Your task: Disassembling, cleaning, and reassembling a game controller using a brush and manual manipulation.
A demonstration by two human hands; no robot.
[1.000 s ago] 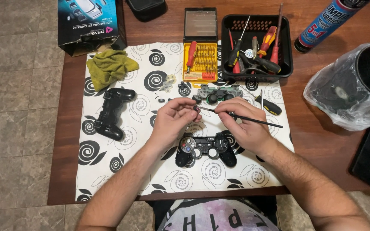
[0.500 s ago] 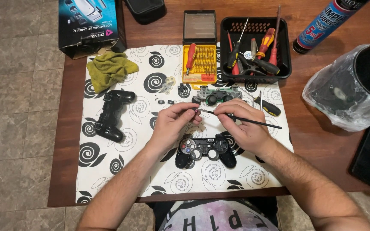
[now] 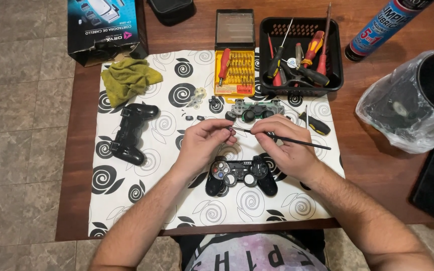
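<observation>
Two hands meet above a white mat on the worktop. Left hand: fingers pinched together on a tiny part. Right hand: fingers clamped on a thin brush, its tip touching that part. Just near the hands lies a black controller front; just far of them, a circuit board. Farther left rests the rear shell.

floor: grey stone tiles | furniture: brown wooden table | light: even, soft
</observation>
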